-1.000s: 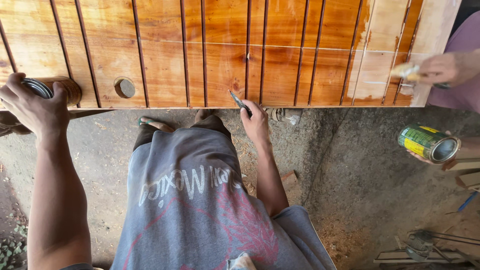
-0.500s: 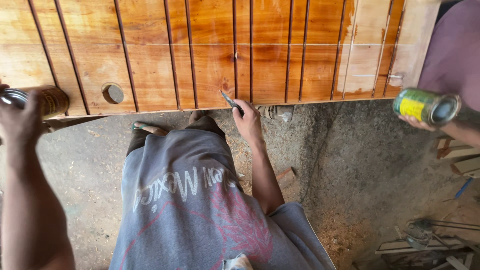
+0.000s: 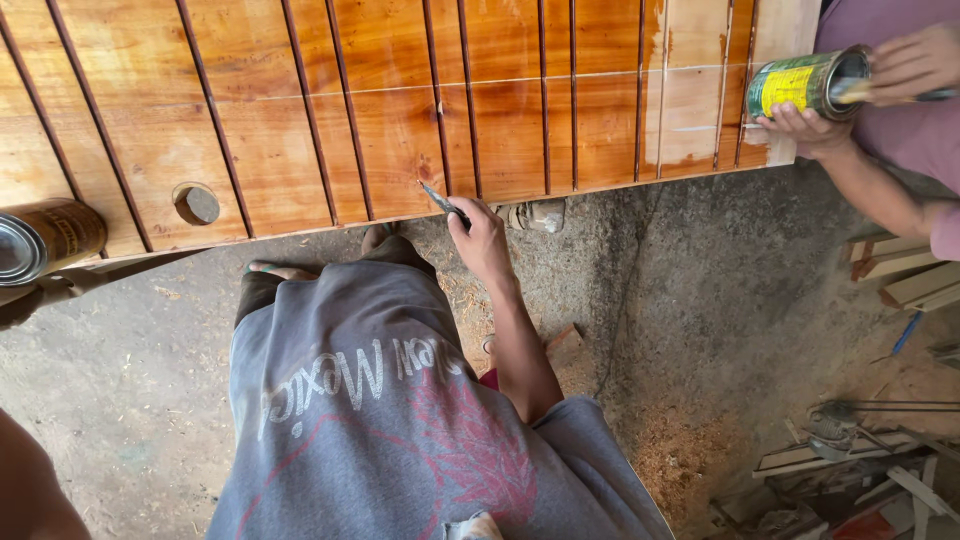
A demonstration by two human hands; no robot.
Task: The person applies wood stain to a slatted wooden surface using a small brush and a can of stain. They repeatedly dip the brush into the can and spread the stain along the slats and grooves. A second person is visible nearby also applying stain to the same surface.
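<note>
A varnished wooden door (image 3: 400, 110) with dark grooves and a round hole (image 3: 197, 204) lies flat in front of me. My right hand (image 3: 482, 238) grips a small brush (image 3: 440, 199) whose tip touches the door near its lower edge. A brown tin can (image 3: 42, 243) shows at the left edge, on or just above the door. Only my left forearm (image 3: 30, 485) is in view at the bottom left; the hand itself is out of frame. My grey shirt (image 3: 390, 420) fills the lower middle.
A co-worker at the top right holds a yellow-green can (image 3: 805, 85) in one hand (image 3: 808, 128) and a brush in the other (image 3: 915, 62), by the door's pale unvarnished end. Wood offcuts (image 3: 905, 280), tools (image 3: 850, 465) and sawdust (image 3: 690, 450) lie on the concrete floor.
My left hand has slid out of view to the left while the brown can stays at the frame's edge. The co-worker's can rose to the top right. My right hand stays at the door's edge.
</note>
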